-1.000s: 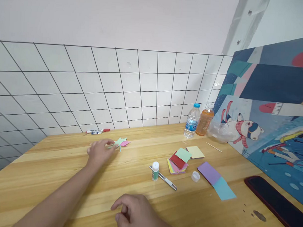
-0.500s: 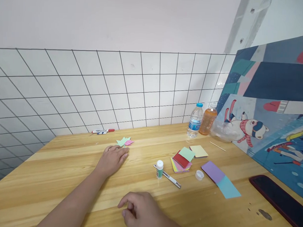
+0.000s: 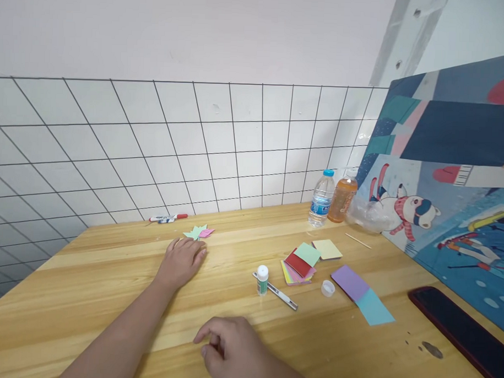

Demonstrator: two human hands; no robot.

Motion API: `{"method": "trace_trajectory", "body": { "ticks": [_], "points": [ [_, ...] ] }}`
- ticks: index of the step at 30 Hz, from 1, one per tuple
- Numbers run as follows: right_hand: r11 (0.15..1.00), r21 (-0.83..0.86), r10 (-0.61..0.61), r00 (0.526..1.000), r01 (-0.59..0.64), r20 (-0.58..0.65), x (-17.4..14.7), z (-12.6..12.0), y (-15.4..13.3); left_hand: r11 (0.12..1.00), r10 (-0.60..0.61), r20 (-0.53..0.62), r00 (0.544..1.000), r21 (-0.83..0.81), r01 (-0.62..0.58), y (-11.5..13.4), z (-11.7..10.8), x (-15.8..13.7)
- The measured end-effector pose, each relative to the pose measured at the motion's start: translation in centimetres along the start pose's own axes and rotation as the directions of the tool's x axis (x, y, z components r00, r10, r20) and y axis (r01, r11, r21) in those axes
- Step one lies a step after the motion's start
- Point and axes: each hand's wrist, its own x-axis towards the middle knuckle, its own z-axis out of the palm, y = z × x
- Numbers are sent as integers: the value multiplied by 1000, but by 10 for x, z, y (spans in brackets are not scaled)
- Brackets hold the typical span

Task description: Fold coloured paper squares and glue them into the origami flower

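My left hand (image 3: 183,259) lies palm down on the wooden table, its fingers stretched out. Its fingertips reach the near edge of a small folded paper piece with pointed green parts (image 3: 196,231) and a pink part (image 3: 206,232). The fingers partly cover that piece, and I cannot tell how they touch it. My right hand (image 3: 232,348) rests near the table's front, loosely curled, with a gap between thumb and forefinger and nothing visible in it. Beyond it stands a capped glue stick (image 3: 262,281), beside a slim white and grey cutter knife (image 3: 282,296).
Coloured paper squares (image 3: 301,262), a clear round cap (image 3: 328,288) and purple and blue paper (image 3: 350,282) lie right of centre. Two bottles (image 3: 321,199), a thin stick (image 3: 358,240) and a phone (image 3: 457,334) are farther right. Markers (image 3: 168,218) lie by the tiled wall.
My left hand and the folded paper piece have shifted slightly left. The view has turned a little. My right hand stays in nearly the same place and pose.
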Motion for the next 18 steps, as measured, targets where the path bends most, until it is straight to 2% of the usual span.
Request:
{"method": "trace_trajectory", "body": {
  "ticks": [7, 11, 15, 18],
  "points": [
    [999, 21, -40, 999, 40, -3, -1, -9, -5, 999, -38, -80, 996, -30, 36, 5, 0, 1],
    [998, 4, -67, 997, 67, 41, -3, -10, -4, 990, -136, -128, 983, -67, 128, 9, -2, -6],
    [994, -14, -104, 992, 106, 77, -6, -10, -4, 956, -284, -145, 948, -124, 267, 10, 0, -31],
    [963, -144, -233, 972, 228, -15, -9, -19, -8, 956, -267, -76, 961, -150, 254, 14, 2, -63]
  ]
}}
